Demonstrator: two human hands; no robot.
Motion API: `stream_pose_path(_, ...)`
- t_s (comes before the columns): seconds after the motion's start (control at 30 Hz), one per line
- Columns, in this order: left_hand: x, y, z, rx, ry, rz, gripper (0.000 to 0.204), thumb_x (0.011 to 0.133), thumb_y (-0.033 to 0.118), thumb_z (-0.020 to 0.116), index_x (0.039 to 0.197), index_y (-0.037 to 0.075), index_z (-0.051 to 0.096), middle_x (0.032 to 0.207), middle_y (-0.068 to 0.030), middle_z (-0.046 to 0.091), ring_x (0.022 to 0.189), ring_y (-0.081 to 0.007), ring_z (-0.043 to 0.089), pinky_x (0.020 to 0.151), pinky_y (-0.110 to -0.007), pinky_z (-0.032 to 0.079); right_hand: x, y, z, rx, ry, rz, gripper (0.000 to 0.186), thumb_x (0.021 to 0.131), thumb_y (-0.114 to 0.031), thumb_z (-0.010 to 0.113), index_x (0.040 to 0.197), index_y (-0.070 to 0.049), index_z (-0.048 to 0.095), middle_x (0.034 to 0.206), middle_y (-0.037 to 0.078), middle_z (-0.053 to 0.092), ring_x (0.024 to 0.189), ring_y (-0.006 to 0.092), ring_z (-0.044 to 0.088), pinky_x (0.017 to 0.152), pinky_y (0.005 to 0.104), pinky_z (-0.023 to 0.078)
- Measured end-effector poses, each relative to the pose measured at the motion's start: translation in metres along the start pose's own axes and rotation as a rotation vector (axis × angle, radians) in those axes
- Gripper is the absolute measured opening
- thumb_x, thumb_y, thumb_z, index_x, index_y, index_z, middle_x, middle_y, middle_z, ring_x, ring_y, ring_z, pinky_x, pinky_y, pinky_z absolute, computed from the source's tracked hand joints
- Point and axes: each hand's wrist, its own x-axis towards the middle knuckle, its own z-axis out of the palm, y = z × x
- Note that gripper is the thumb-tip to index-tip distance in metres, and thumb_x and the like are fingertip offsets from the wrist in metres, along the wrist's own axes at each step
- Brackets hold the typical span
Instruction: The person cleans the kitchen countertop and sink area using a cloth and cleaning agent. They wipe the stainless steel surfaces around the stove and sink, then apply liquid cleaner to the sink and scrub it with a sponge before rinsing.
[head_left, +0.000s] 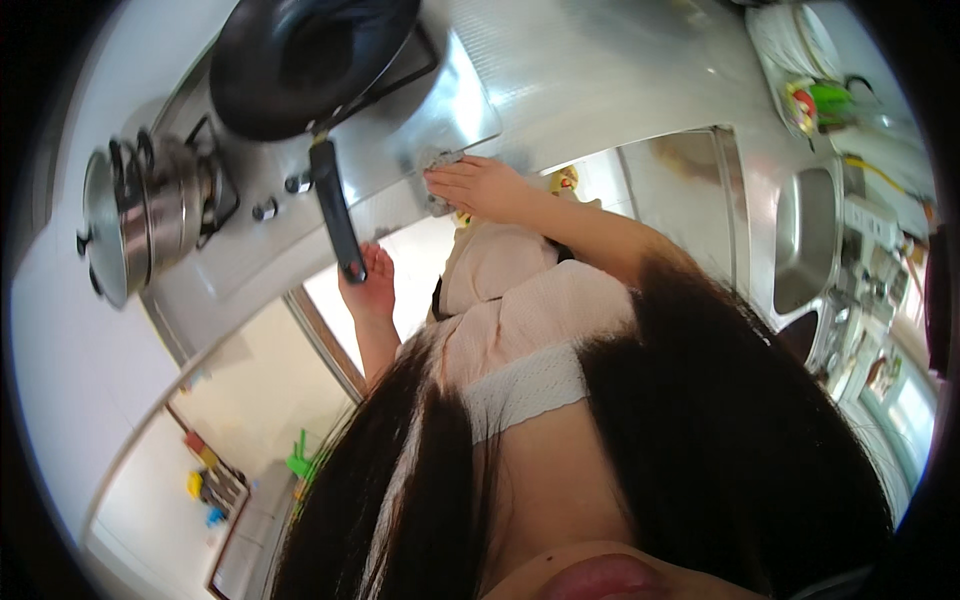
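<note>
My right hand (485,190) presses a grey cloth (440,160) onto the front of the steel stove top (390,170), fingers laid together over it. My left hand (367,280) is at the front edge, partly hidden by the black handle of a dark frying pan (310,55); its fingers show loosely extended, and I cannot tell whether they touch the handle. The pan rests on the burner at the back. Two small control knobs (265,208) sit left of the handle. A steel pot with a lid (140,220) stands on the left burner.
A steel sink (805,230) is at the right, with a white power strip (870,218) beyond it. White dishes and a green item (830,100) stand at the upper right. Lower left, behind the edge, are hanging coloured items (215,480).
</note>
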Motion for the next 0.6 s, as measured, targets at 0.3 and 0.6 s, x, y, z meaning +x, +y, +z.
stream_pose_path(0.3, -0.009, -0.053, 0.091, 0.341, -0.061, -0.116, 0.028, 0.096, 0.031, 0.053, 0.100, 0.004, 0.059, 0.092, -0.0078, 0.063, 0.086, -0.0196, 0.060, 0.080, -0.033, 0.052, -0.091, 0.079, -0.082, -0.270, 0.056, 0.634, 0.047, 0.090, -0.027, 0.055, 0.136, -0.015, 0.051, 0.145, -0.001, 0.045, 0.134, 0.0161, 0.041, 0.114, 0.0437, 0.029)
stream_pose_path(0.6, 0.010, -0.123, 0.188, 0.563, -0.202, -0.150, 0.025, 0.096, 0.030, 0.050, 0.098, 0.007, 0.060, 0.091, -0.0069, 0.066, 0.084, -0.0195, 0.062, 0.079, -0.034, 0.051, -0.173, 0.227, -0.157, -0.466, 0.102, 1.100, 0.049, 0.099, -0.039, 0.040, 0.144, -0.021, 0.041, 0.155, -0.001, 0.030, 0.144, 0.0178, 0.026, 0.117, 0.0495, 0.017)
